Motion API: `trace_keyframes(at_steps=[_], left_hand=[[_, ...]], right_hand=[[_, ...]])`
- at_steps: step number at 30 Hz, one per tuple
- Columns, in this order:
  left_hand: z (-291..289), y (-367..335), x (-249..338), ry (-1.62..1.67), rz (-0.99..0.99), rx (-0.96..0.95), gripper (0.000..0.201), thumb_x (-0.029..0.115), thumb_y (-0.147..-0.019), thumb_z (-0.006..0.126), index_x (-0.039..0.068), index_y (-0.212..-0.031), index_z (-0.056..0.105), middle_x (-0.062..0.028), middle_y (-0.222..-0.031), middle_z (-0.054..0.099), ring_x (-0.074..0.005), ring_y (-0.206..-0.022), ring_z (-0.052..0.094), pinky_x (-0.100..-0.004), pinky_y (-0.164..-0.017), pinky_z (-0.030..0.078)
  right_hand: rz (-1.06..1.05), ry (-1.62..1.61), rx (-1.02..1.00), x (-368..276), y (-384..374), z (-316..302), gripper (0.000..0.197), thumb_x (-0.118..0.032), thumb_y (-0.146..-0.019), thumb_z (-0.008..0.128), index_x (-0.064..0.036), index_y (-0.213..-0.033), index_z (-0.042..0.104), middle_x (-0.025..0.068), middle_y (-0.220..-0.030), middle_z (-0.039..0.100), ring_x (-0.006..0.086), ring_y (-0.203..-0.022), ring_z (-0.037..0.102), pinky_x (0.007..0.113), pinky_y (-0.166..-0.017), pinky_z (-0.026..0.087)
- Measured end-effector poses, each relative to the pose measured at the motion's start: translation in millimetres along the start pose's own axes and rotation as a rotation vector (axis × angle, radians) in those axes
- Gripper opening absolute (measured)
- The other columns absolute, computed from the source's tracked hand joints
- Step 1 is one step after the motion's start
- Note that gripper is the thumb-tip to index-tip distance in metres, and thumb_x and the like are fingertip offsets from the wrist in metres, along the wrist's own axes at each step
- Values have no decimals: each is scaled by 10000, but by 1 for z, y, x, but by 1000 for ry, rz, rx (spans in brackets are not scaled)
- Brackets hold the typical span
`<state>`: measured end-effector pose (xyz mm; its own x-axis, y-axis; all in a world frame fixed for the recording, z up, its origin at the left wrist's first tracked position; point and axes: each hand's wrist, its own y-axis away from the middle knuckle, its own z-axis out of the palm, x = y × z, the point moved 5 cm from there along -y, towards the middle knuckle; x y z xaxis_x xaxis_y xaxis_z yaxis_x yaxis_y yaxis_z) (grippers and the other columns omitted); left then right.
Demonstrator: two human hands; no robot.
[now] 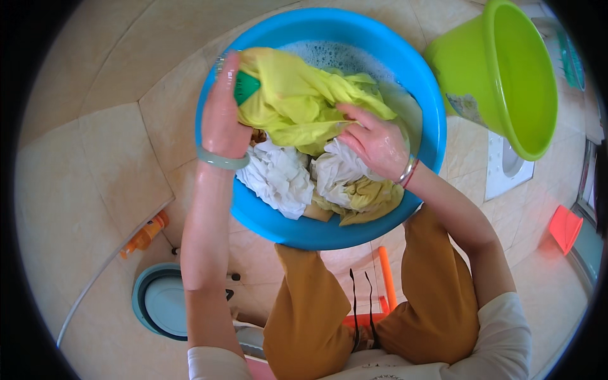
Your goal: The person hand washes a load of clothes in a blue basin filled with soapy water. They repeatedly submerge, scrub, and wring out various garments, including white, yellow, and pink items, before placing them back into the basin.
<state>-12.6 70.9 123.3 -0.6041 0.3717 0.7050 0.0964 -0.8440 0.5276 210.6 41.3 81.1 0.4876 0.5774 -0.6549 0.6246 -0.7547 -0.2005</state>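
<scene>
- I see a round blue wash basin (266,218) on the tiled floor (95,164) in front of my knees; it holds soapy water with foam (335,54) at the far side and a heap of wet laundry.
- On top of the heap lies a yellow garment (297,101); under it sit bunched white cloths (278,177) and a paler yellow piece (364,196) that hangs over the near rim.
- My left hand (223,117) is closed around the garment's left end together with a green object (246,87), which looks like a brush, though I cannot tell for sure.
- My right hand (373,139) pinches a fold of the same garment, fingers curled down into the cloth.
- A lime-green bucket (506,76) stands tilted just beside the basin on the right; I cannot make out anything inside it.
- A teal basin (158,304) lies at lower left, partly hidden by my left forearm.
- An orange bottle (144,235) lies near it on the floor.
</scene>
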Motion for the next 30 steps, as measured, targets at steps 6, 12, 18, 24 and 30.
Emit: trace_keyframes(at_steps=[6, 12, 18, 24, 30], left_hand=[[17, 19, 2, 88, -56, -128, 466, 408, -986, 455, 25, -1244, 513, -107, -1223, 584, -228, -1108, 584, -375, -940, 481], [7, 23, 10, 123, -163, -326, 543, 448, -991, 406, 16, -1317, 454, -133, -1289, 546, -260, -1176, 545, -397, -1023, 426], [-16, 6, -12, -979, -104, -323, 396, 223, -898, 650, 9, -1220, 565, -86, -1182, 613, -170, -1102, 573, -347, -955, 455], [-20, -18, -9, -469, -9, -114, 343, 200, -900, 640, 4, -1179, 605, -70, -1099, 656, -150, -989, 618, -311, -891, 485], [-1, -17, -11, -44, -173, -324, 424, 250, -920, 590, 20, -1271, 525, -92, -1223, 591, -213, -1108, 581, -345, -952, 455]], right_hand=[[259, -125, 131, 3, -39, -22, 240, -218, -827, 678, -56, -983, 592, 81, -1012, 637, 276, -832, 620, 368, -698, 501], [180, -408, 350, 27, -76, -61, 182, -177, -899, 604, -15, -954, 542, 79, -777, 576, 173, -693, 543, 285, -639, 445], [551, -889, 361, 53, -84, -54, 267, -229, -878, 654, -18, -995, 539, 33, -806, 556, 98, -731, 506, 262, -651, 441], [271, -69, -202, 32, -83, -18, 579, -489, -791, 681, -94, -1204, 583, 122, -1049, 605, 241, -938, 616, 332, -800, 491], [603, -911, -45, 55, -80, -12, 415, -344, -842, 650, -24, -1106, 636, 76, -999, 662, 198, -890, 630, 301, -788, 496]])
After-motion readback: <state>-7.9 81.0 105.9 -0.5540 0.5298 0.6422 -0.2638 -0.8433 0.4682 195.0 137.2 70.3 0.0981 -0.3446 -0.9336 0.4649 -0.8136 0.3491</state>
